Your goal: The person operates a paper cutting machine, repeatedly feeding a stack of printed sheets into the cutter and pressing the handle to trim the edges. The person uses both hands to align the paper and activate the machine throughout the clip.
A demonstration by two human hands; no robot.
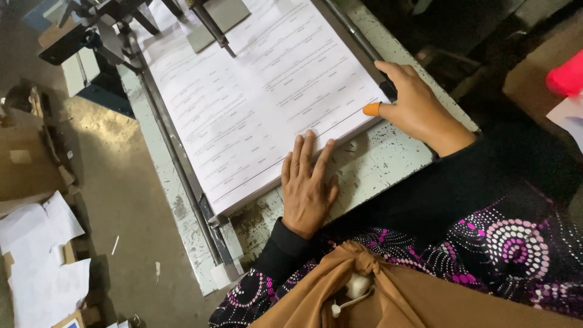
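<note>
Head view, looking down on a worn, paint-chipped pale green worktable (388,167) that carries a thick stack of large white printed sheets (255,91), lying slantwise from the near left toward the far right. Left hand (306,185): flat and open, palm down, fingers straight and close together, their tips resting on the near edge of the stack while the heel of the hand lies on the bare table just in front of it; nothing is gripped. Right hand (416,106): set at the stack's near right corner, fingers reaching over the right-hand edge onto a dark metal side bar (358,39) that runs along that edge; the thumb wears an orange rubber fingertip cover (371,109) and presses at the corner of the sheets. The hand is loosely curved against the paper rather than closed around it. A second metal rail (176,158) borders the stack on its left side, and a dark metal mechanism (103,24) stands at the far left end of the table. Both arms wear black sleeves under a dotted purple-patterned garment (510,243); a brown cloth (388,291) hangs at the near edge. On the floor to the left lie loose white sheets (42,255) and cardboard (27,164).
</note>
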